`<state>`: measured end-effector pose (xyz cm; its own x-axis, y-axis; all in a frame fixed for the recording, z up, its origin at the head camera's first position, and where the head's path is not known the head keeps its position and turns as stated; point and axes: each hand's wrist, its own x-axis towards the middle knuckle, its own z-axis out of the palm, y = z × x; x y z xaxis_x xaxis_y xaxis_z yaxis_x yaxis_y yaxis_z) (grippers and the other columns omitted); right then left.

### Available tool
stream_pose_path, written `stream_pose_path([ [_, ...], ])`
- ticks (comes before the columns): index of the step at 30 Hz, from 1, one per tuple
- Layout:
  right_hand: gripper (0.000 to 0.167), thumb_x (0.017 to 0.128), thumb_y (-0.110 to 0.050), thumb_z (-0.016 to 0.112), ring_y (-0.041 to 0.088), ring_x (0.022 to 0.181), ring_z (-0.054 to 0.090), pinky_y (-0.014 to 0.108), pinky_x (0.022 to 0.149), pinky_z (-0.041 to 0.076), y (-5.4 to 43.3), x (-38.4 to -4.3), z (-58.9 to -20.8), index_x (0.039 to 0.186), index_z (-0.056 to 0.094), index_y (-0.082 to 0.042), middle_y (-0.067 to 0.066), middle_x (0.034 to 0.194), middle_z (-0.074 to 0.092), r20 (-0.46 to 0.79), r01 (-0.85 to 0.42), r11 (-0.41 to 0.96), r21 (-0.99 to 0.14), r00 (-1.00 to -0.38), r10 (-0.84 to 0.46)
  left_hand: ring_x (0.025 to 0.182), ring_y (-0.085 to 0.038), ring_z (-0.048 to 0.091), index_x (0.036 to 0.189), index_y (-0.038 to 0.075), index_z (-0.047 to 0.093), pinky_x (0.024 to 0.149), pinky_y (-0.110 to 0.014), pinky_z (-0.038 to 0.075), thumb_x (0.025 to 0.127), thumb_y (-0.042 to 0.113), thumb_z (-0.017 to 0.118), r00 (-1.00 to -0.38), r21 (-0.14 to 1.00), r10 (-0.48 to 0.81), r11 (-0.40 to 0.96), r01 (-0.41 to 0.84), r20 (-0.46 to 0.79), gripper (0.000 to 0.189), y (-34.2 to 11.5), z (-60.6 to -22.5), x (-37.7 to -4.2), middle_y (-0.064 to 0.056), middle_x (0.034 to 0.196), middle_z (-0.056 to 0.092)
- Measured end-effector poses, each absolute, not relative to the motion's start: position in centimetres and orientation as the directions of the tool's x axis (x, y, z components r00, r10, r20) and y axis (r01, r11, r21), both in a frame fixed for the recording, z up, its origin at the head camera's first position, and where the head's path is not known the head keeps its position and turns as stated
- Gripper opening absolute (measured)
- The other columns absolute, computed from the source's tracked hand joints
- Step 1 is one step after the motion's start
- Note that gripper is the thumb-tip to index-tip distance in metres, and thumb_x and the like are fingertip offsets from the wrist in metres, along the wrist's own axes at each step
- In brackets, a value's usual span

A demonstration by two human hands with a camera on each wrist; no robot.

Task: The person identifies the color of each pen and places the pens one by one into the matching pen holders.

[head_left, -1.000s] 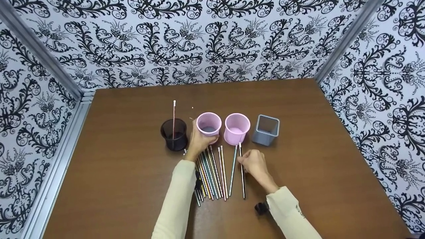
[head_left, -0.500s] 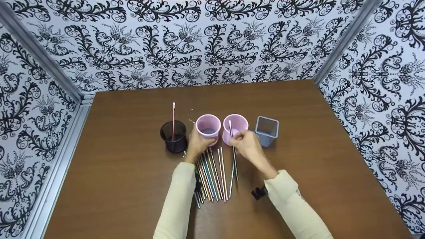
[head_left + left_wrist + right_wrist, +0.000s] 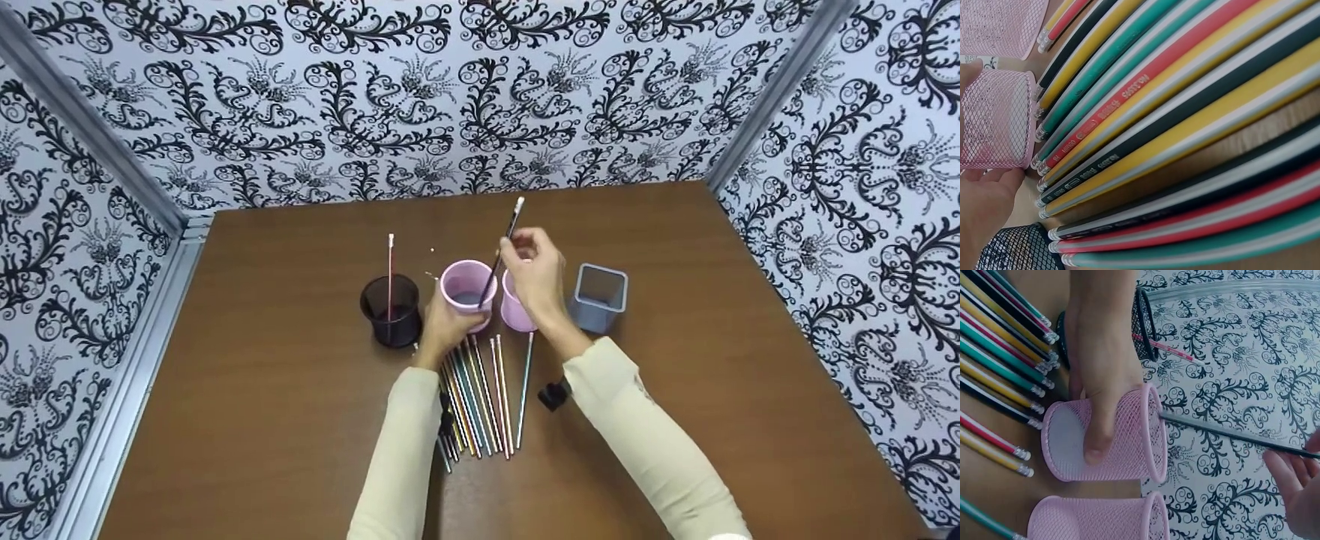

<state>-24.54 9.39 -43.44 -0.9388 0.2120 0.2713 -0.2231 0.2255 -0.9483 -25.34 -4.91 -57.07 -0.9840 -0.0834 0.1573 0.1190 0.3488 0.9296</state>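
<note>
In the head view my left hand [image 3: 448, 327] grips a pink mesh pencil cup [image 3: 1131, 444], its thumb lying across the cup's wall in the right wrist view. My right hand [image 3: 538, 274] pinches a black pencil [image 3: 513, 225] near its eraser end, above the cups. The pencil slants down to the left, its lower end at the gripped cup's mouth. A second pink mesh cup [image 3: 517, 313] stands just to the right, partly behind my right hand. Several striped pencils [image 3: 480, 405] lie in a row nearer me, erasers toward the cups, partly hidden by my left forearm.
To the left stands a black mesh cup [image 3: 397, 330] with one red pencil [image 3: 390, 277] upright in it. A square grey mesh cup [image 3: 597, 318] stands at the right. A teal pencil [image 3: 525, 394] lies apart from the row. Patterned walls [image 3: 420, 97] enclose the brown table [image 3: 675, 337].
My right hand has lifted the black pencil off the table and carried it up and left, over to the gripped pink cup. My left hand keeps its hold on that cup.
</note>
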Motion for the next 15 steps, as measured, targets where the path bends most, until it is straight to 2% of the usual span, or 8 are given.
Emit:
stream_pose_path([
  [5,0.016,0.092,-0.011,0.069,0.021,0.084,0.073,0.019,0.073,0.055,8.4,-25.1,-44.5,0.102,0.067,0.001,0.016,0.094,0.075,0.351,-0.295,0.250,-0.922,-0.911,0.218,0.115,-0.037,0.063,0.139,0.004,0.046,0.105,-0.046,0.048,0.062,0.013,0.089,-0.985,0.923,-0.082,0.369,0.113,0.153,0.089,-4.8,-57.2,-25.5,-0.021,0.126,0.066],
  [12,0.016,0.092,-0.005,0.067,0.023,0.088,0.073,0.024,0.079,0.059,7.5,-25.3,-47.5,0.104,0.064,0.007,0.023,0.098,0.072,0.242,-0.215,0.145,-0.966,-0.949,0.202,0.116,-0.038,0.063,0.140,0.003,0.043,0.105,-0.046,0.049,0.062,0.017,0.089,-0.990,0.921,-0.073,0.380,0.085,0.121,0.092,-4.9,-57.1,-25.5,-0.023,0.127,0.065],
  [15,0.016,0.091,-0.005,0.068,0.026,0.087,0.073,0.027,0.078,0.060,7.3,-25.1,-48.4,0.103,0.064,0.006,0.024,0.098,0.073,0.226,-0.192,0.180,-0.965,-0.955,0.192,0.117,-0.038,0.063,0.141,0.003,0.041,0.105,-0.046,0.049,0.063,0.018,0.088,-0.992,0.920,-0.068,0.385,0.075,0.109,0.092,-5.2,-56.9,-25.2,-0.023,0.127,0.065],
])
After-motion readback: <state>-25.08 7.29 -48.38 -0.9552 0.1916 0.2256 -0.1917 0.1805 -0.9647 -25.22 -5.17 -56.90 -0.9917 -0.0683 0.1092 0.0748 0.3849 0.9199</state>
